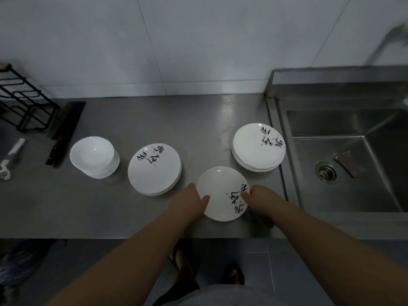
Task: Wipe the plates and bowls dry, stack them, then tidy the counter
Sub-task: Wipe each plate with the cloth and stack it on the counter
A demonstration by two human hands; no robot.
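Note:
A white plate (220, 191) with black brush lettering is held over the steel counter's (132, 120) front part between both hands. My left hand (189, 200) grips its left rim, thumb on top. My right hand (257, 196) grips the right rim, with a dark cloth (261, 220) bunched under it. A stack of similar plates (154, 168) sits to the left, another plate stack (258, 147) stands by the sink, and stacked white bowls (93, 155) are further left.
A steel sink (353, 162) with a drain and a dark pad lies on the right. A black wire rack (24, 102), a cleaver (64, 131) and a small white-handled tool (11, 157) occupy the counter's left end. Tiled wall behind.

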